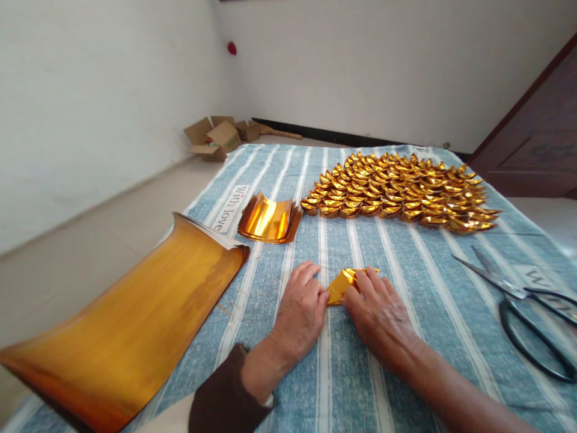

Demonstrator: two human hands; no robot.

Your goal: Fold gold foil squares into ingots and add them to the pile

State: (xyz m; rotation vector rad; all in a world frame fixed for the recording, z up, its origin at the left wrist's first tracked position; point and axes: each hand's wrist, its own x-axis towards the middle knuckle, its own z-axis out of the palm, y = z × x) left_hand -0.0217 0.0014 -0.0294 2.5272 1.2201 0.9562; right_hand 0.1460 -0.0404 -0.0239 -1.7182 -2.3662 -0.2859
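A small piece of gold foil paper [341,282] lies partly folded on the blue striped cloth [406,337]. My left hand [300,313] presses its left corner with fingertips. My right hand [378,310] covers its right side, fingers flat on the fold. Beyond them, several folded gold paper ingots [401,192] sit in tight rows. A short stack of curled gold foil sheets [269,219] rests to the left of the ingots.
A large curled stack of gold sheets [130,325] lies at the cloth's left edge. Black-handled scissors [523,300] rest at the right. Open cardboard boxes [219,138] stand on the floor by the far wall. A dark wooden door [536,144] is at the right.
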